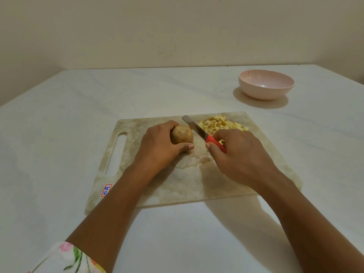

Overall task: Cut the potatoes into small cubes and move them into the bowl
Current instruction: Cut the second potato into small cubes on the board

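Head view:
- Whole potato lies on the board, a bit left of centre, toward the far edge.
- Left hand wraps it. The fingers curl over the far side and the thumb presses the near side.
- Right hand grips the red handle of the knife, fingers curled round it.
- The blade points far-left, just beside the potato's right side. I can't tell whether it touches.
- Pile of cubes sits on the far right of the board, partly hidden behind the right hand.
- Pink bowl stands far right on the surface, well apart from the board. Its visible inside looks empty.

Step, as I read it: one batch is diced but not in the bowl, and this potato is uncut, so the first cut is being lined up.

Next move:
- Bring the blade over the top of the potato.
- Halve it to get a flat face.
- Lay it flat side down, then cut slices, sticks and cubes.

Risk: it's round, so it could roll under the blade. The left thumb is close to the cut line and should be tucked back.
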